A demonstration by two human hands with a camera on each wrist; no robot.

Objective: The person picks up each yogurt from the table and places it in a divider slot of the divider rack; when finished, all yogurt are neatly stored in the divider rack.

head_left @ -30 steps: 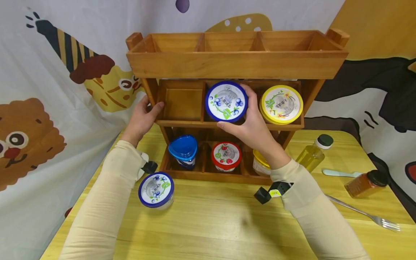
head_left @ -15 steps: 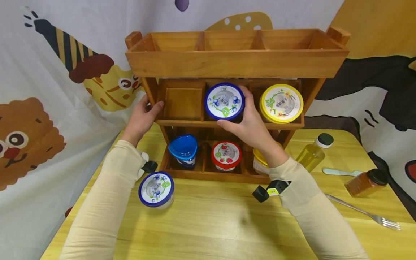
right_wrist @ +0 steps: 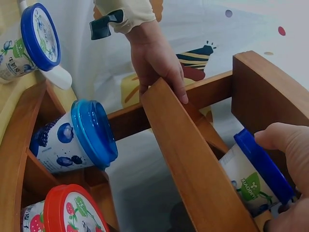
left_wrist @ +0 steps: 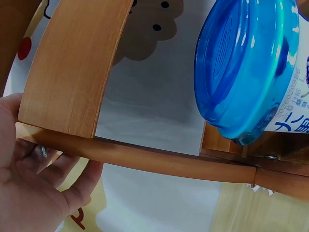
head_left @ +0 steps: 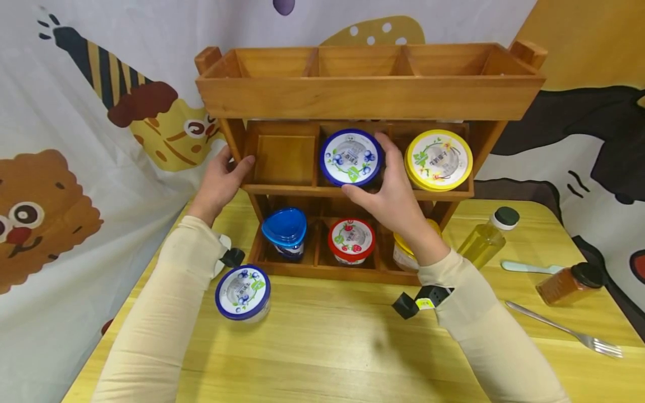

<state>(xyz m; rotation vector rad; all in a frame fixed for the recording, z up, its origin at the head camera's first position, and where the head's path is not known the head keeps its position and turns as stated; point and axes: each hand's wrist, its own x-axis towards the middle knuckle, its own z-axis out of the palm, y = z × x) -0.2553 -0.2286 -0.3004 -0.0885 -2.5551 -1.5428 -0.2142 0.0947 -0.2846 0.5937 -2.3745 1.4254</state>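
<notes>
A three-tier wooden rack [head_left: 368,99] stands on the table. My left hand [head_left: 218,187] grips its left upright at the middle tier, thumb on the shelf's end and fingers behind the post. With thumb and fingers on either side of the lid, my right hand [head_left: 390,198] holds a blue-lidded blueberry tub [head_left: 351,158] in the middle compartment of that tier. The right wrist view shows this tub [right_wrist: 251,181] behind the shelf's front board. A yellow-lidded tub [head_left: 438,160] sits in the compartment to its right. Near my left wrist, a second blue-lidded tub [head_left: 243,293] stands on the table.
The bottom tier holds a tub with a glossy blue lid [head_left: 285,226], a red-lidded tub [head_left: 351,240] and a partly hidden yellow-lidded tub [head_left: 405,254]. On the right lie an oil bottle [head_left: 482,243], a pale-handled utensil [head_left: 531,267], a brown jar [head_left: 569,284] and a fork [head_left: 566,330].
The held blueberry tub has settled very slightly lower in its compartment, and my right hand has moved with it. My left hand stays on the upright.
</notes>
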